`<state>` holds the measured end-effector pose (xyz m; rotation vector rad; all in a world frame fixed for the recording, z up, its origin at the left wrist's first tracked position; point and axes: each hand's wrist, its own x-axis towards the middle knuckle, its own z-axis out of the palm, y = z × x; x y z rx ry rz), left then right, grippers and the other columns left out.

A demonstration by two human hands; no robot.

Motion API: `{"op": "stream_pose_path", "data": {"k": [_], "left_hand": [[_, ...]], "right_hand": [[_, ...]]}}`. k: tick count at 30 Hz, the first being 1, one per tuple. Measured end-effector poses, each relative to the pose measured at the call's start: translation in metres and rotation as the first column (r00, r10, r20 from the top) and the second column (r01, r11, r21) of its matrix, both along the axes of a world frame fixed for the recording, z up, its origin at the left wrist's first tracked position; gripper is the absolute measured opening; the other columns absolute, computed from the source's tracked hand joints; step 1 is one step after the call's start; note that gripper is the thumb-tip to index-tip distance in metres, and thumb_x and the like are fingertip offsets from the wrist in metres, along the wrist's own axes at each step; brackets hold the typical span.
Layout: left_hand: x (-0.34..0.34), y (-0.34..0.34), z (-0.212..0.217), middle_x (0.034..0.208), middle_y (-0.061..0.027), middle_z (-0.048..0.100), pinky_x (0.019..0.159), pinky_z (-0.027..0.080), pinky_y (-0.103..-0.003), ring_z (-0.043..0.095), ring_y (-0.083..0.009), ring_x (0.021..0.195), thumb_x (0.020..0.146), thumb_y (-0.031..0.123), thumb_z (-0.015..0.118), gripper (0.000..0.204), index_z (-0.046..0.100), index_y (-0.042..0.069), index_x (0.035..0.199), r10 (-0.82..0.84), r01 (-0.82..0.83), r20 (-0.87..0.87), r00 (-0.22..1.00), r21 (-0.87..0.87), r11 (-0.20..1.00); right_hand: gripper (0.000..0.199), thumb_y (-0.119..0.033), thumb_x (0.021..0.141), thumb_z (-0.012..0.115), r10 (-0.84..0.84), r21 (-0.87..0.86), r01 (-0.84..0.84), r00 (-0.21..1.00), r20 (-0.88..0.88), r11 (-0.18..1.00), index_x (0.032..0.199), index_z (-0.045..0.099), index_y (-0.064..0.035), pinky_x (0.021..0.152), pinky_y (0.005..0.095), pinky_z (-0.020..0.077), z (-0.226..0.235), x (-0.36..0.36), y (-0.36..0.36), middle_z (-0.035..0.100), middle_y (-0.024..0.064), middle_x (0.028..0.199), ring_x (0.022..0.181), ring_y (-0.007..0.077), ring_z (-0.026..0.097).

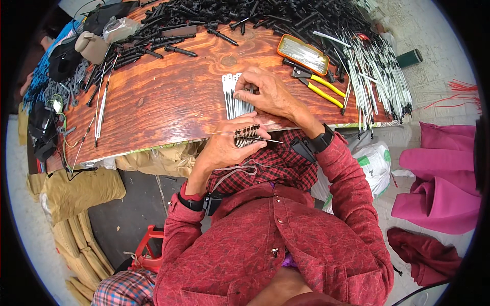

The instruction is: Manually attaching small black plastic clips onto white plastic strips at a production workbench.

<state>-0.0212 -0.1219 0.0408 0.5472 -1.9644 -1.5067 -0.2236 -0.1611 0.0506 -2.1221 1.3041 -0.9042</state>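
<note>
My left hand (224, 142), at the table's near edge, is closed around a bundle of small white pieces with black ends (246, 133). A thin wire or needle sticks out sideways from that bundle. Just beyond it, my right hand (268, 91) has its thumb and fingers drawn together over a set of flat white strips with holes at the top and slim dark rods along them (229, 94). What lies between the right fingertips, if anything, is too small to make out. Both wrists wear black bands with small boxes.
A large heap of black plastic rod-like parts (204, 20) covers the far side of the wooden table (163, 92). At right are yellow-handled pliers (324, 92), an orange-rimmed tin of thin white pieces (304, 53) and a pile of white rods (362, 81). A beige object (92, 48) stands far left.
</note>
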Motion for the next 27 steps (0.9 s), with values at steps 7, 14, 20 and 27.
{"op": "stream_pose_path", "data": {"k": [7,14,20,27], "left_hand": [[0.000,0.003,0.004,0.099,-0.0084,0.078,0.116,0.044,-0.046,0.070,-0.0230,0.110,0.079,0.007,0.083,0.017,0.080,0.003,0.095,0.061,-0.059,0.017,0.998,-0.111,0.992],[-0.002,0.001,-0.006,0.095,-0.0069,0.079,0.116,0.044,-0.046,0.071,-0.0243,0.108,0.078,0.007,0.084,0.015,0.079,0.004,0.092,0.080,-0.080,-0.005,0.997,-0.100,0.992],[-0.003,0.003,-0.004,0.094,-0.0063,0.079,0.115,0.045,-0.047,0.071,-0.0252,0.111,0.078,0.006,0.083,0.016,0.079,0.004,0.093,0.094,-0.096,-0.016,0.995,-0.156,0.983],[-0.003,0.006,-0.001,0.094,-0.0068,0.078,0.115,0.046,-0.048,0.072,-0.0251,0.105,0.078,0.006,0.083,0.016,0.079,0.004,0.093,0.095,-0.100,-0.038,0.995,-0.177,0.979]], "right_hand": [[0.022,-0.026,0.086,0.073,-0.041,0.034,0.041,0.999,-0.003,0.999,0.087,0.069,-0.0045,0.075,0.0414,0.0516,-0.004,0.002,-0.005,0.066,0.0103,0.085,0.083,0.0283,0.065],[0.022,-0.028,0.084,0.074,-0.036,0.081,0.042,0.996,-0.077,0.996,0.091,0.075,-0.0065,0.074,0.0424,0.0524,0.002,0.003,-0.010,0.070,0.0123,0.088,0.084,0.0303,0.068],[0.020,-0.025,0.083,0.073,-0.071,0.155,0.093,0.987,-0.143,0.984,0.089,0.076,-0.0062,0.072,0.0438,0.0529,0.011,0.009,-0.012,0.072,0.0131,0.086,0.081,0.0322,0.069],[0.018,-0.022,0.083,0.072,-0.151,-0.020,0.150,0.978,-0.142,0.988,0.087,0.072,-0.0036,0.068,0.0392,0.0525,0.001,0.012,-0.004,0.069,0.0099,0.083,0.076,0.0257,0.068]]}}
